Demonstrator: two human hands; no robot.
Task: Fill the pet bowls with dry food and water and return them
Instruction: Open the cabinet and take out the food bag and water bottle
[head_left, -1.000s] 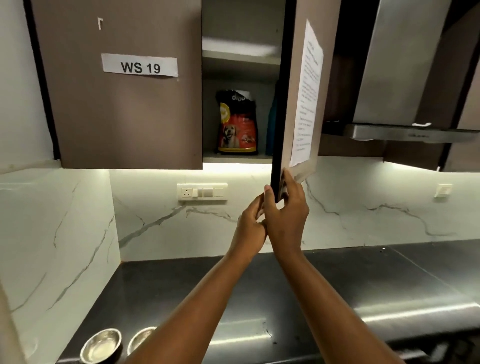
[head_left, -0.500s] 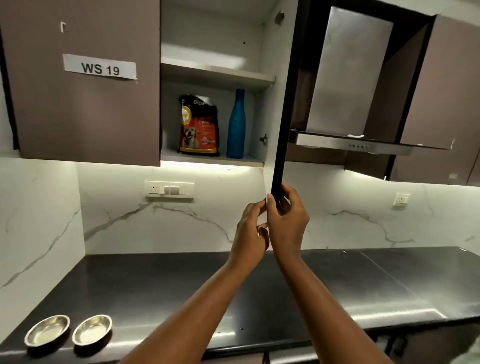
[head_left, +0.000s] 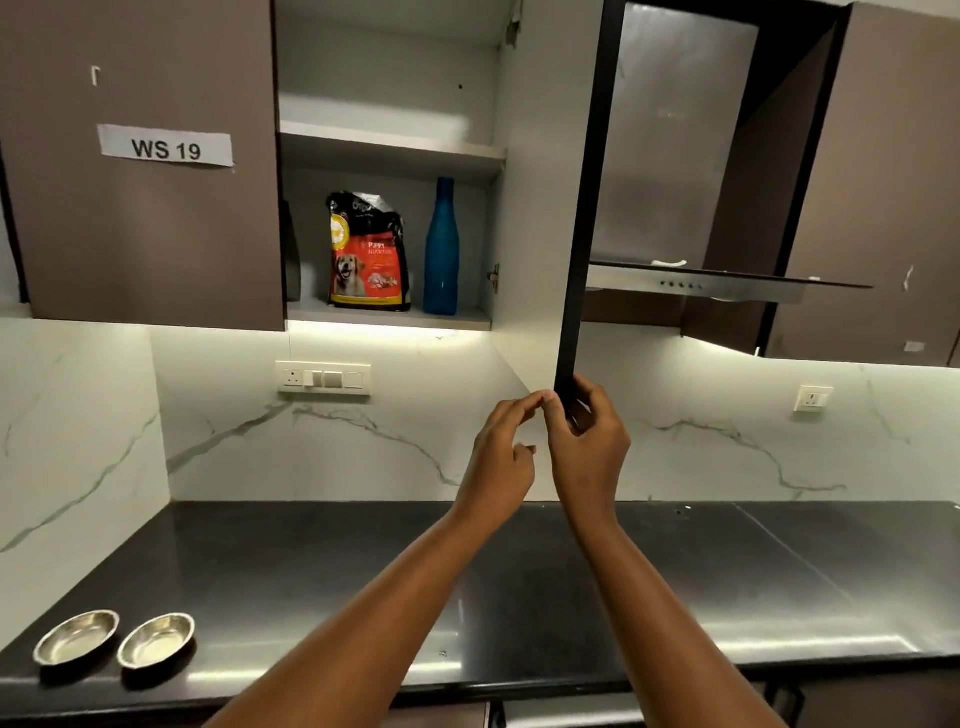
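Note:
Two empty steel pet bowls, one left of the other, sit side by side at the counter's front left. Inside the open upper cabinet a red and black dog food bag stands on the lower shelf, with a blue bottle just to its right. The cabinet door is swung out, seen edge-on. My right hand grips its bottom corner. My left hand is right beside it, fingertips pinched at the same corner.
A black counter runs across below, backed by white marble wall. A closed cabinet door labelled WS 19 is at left, a steel range hood at right. A switch panel sits on the wall.
The cabinet door has swung further open, exposing the food bag and the blue bottle. Both hands stayed on its lower corner. My view shifted, bringing both bowls into sight.

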